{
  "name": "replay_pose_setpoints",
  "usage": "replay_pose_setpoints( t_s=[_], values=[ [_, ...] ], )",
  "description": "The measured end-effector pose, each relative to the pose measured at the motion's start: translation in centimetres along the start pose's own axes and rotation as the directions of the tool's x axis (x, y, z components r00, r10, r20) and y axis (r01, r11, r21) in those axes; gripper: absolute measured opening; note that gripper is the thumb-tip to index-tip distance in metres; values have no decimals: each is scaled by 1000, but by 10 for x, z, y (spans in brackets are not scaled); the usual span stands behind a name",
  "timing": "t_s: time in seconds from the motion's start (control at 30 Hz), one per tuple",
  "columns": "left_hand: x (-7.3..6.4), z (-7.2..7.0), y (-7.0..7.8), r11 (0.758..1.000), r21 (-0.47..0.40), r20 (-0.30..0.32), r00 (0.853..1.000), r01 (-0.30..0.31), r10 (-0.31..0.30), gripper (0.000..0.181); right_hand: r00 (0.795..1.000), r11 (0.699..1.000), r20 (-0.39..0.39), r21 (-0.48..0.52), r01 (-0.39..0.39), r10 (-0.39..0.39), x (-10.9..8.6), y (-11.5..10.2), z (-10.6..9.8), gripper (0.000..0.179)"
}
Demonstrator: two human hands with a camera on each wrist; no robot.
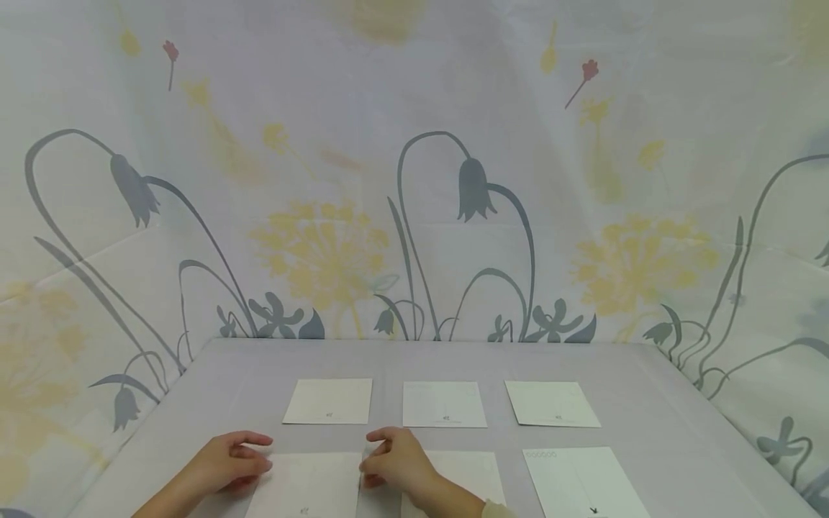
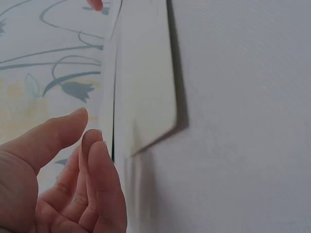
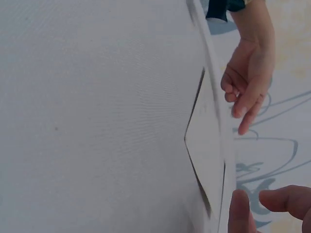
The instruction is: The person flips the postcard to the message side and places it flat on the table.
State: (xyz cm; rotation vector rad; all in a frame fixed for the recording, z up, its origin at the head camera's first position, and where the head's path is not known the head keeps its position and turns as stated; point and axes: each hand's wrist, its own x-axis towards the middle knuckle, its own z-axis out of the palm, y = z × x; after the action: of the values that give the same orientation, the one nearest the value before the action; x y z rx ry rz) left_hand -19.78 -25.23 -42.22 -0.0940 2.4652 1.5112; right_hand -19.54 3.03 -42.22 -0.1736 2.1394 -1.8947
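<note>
Between my two hands, in the head view, a white card with a small dark print [image 1: 304, 485] lies flat in the front row. My left hand [image 1: 227, 464] is just beside its left edge, fingers loosely bent with nothing in them. Close to the right edge is my right hand [image 1: 401, 464], its thumb and fingers apart and holding nothing. That hand and its forearm partly cover the middle front card [image 1: 473, 475]. In the left wrist view the left hand's fingertips [image 2: 99, 150] are apart from a card [image 2: 150, 77]. The right wrist view shows a card [image 3: 206, 141] near the right fingers [image 3: 239, 208].
Another front card [image 1: 583, 482] lies to the right. Three more cards form a back row: left [image 1: 328, 399], middle [image 1: 443, 403] and right [image 1: 552, 403]. The pale table [image 1: 220, 388] ends at a flower-printed cloth backdrop [image 1: 440, 288].
</note>
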Motion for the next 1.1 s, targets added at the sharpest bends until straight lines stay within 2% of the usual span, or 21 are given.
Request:
replay_pose_setpoints(
  t_s=[0.27,0.4,0.6,0.77,1.1],
  values=[
    [4,14,29,994,-66,74,993,-86,91,50,999,998,-9,58,37,-36,3,-8,-16,41],
    [7,24,42,986,-92,114,982,-141,151,51,998,994,-16,89,60,-59,2,-11,-24,42],
    [13,41,59,971,-149,157,965,-188,211,50,997,992,-29,97,76,-74,-2,-17,-38,45],
    [17,58,73,963,-162,155,958,-216,241,47,994,993,-53,68,94,-90,-3,-21,-51,45],
    [28,84,95,941,-154,101,943,-300,317,38,988,993,-97,-5,116,-116,-9,-20,-76,43]
  ],
)
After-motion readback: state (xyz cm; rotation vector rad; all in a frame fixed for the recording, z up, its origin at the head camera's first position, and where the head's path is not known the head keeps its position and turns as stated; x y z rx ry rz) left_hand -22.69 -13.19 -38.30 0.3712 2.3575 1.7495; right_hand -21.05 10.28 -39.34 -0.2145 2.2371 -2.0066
